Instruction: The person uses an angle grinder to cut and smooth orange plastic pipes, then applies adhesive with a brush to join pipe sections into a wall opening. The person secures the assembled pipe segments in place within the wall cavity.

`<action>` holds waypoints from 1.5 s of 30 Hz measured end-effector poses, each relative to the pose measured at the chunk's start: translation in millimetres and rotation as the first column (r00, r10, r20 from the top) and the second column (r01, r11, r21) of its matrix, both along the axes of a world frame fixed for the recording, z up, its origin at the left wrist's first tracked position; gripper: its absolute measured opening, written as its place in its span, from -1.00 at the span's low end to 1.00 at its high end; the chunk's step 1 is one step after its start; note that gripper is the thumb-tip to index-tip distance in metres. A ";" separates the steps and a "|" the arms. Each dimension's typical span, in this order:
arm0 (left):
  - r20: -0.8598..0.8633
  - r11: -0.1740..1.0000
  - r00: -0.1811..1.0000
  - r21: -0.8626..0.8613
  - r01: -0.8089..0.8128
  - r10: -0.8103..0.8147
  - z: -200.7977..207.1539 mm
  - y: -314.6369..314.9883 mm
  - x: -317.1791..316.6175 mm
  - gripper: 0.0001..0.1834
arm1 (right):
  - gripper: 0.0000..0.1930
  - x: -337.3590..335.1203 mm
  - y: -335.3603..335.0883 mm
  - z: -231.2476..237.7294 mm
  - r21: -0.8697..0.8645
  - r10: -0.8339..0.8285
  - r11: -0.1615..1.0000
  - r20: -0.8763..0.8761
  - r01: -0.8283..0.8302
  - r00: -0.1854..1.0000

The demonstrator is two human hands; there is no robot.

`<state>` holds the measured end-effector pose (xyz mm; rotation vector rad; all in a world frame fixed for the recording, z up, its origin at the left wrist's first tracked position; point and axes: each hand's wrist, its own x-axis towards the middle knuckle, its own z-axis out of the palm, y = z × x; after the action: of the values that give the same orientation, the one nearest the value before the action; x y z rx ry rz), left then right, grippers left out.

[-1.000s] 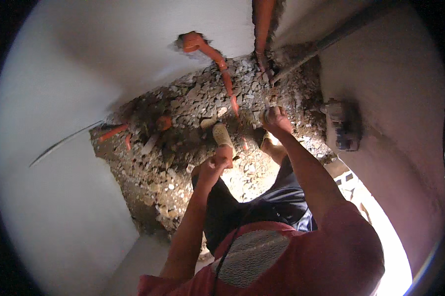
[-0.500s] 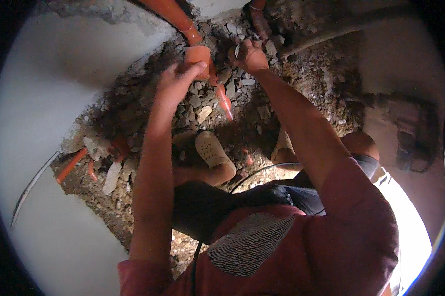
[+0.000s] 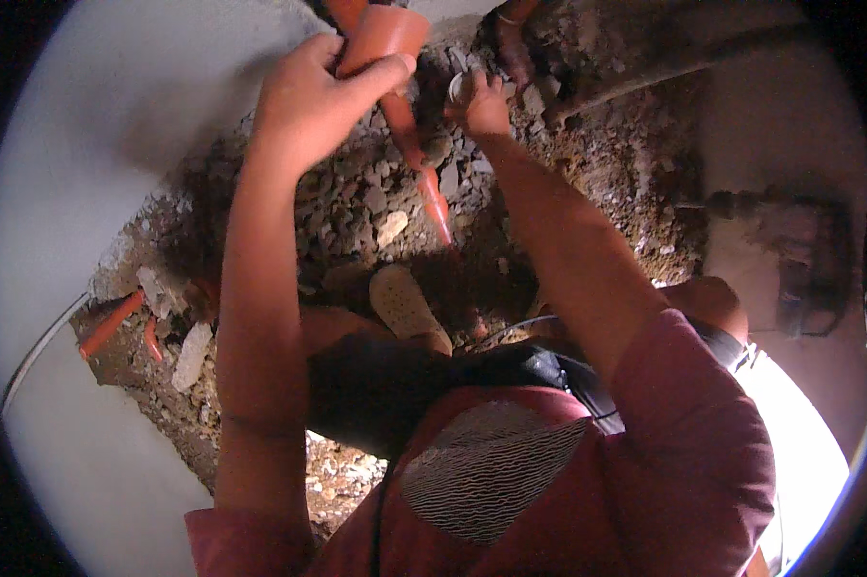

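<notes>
My left hand (image 3: 304, 115) grips a short, wide orange pipe fitting (image 3: 387, 38), thumb along its lower side and fingers behind it. The fitting is raised near the top, in front of an orange drain pipe (image 3: 402, 120) that runs down through the rubble. Farther down, that line narrows to a pointed orange piece (image 3: 434, 197). To the right, my right hand (image 3: 488, 106) is closed around a small round thing with a pale rim (image 3: 457, 88); its kind is not clear. Broken stones (image 3: 361, 188) lie beneath both hands.
Another reddish pipe (image 3: 513, 48) rises at the top, with a long dark bar or pipe (image 3: 645, 85) to its right. Orange pipe stubs (image 3: 112, 324) and a pale cable (image 3: 44, 337) are at left. A dark power tool (image 3: 804, 255) lies at right. My clog (image 3: 405, 303) stands on the dirt.
My left hand has moved up and slightly left, lifting the orange fitting and tilting it. My right hand has shifted slightly, showing more of the round thing's pale rim.
</notes>
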<state>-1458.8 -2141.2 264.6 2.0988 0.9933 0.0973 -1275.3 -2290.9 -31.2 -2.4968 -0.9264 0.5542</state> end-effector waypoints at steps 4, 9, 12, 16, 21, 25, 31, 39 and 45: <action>0.019 0.986 0.999 0.162 0.028 -0.031 -1.3 5.8 -14.8 -0.29 | -0.20 4.8 -2.4 6.6 0.004 0.065 0.998 0.067 -0.065 0.996; 0.086 0.995 0.996 0.097 -0.006 -0.002 12.7 -0.2 -22.4 -0.29 | -0.03 20.0 -16.6 9.1 -0.122 0.107 0.987 0.046 -0.101 0.993; 0.082 0.993 0.997 0.119 -0.015 0.005 19.9 -1.7 -24.9 -0.29 | -0.01 30.5 -16.5 3.1 -0.131 0.246 0.963 0.082 -0.234 0.966; 0.086 0.986 0.996 0.164 -0.008 -0.006 26.6 -3.8 -30.0 -0.30 | 0.00 40.3 -21.4 2.2 -0.154 0.344 0.934 0.131 -0.323 0.930; 0.111 0.988 0.994 0.150 -0.038 0.021 30.4 -12.4 -30.8 -0.31 | 0.02 40.5 -33.4 10.7 -0.161 0.430 0.898 0.123 -0.410 0.894; 0.080 0.984 0.997 0.175 -0.035 0.022 31.3 -17.3 -28.1 -0.33 | 0.05 38.8 -24.8 14.6 -0.152 0.360 0.925 0.053 -0.349 0.931; 0.122 0.990 0.992 0.138 0.017 -0.034 29.1 -20.0 -24.5 -0.36 | -0.05 46.7 -28.3 30.1 -0.137 0.324 0.933 -0.076 -0.332 0.943; -0.001 0.975 1.000 0.219 0.022 -0.022 10.1 -25.8 -20.4 -0.33 | -0.03 49.4 -33.8 41.1 0.067 0.317 0.942 0.134 -0.327 0.939; -0.039 0.984 0.998 0.168 0.053 -0.047 5.6 -28.0 -14.0 -0.37 | -0.04 48.8 -33.6 37.7 0.002 0.309 0.951 0.102 -0.311 0.946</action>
<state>-1472.8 -2169.2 270.1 2.2856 0.9814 0.1243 -1226.5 -2324.5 6.5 -2.3951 -1.3716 0.5156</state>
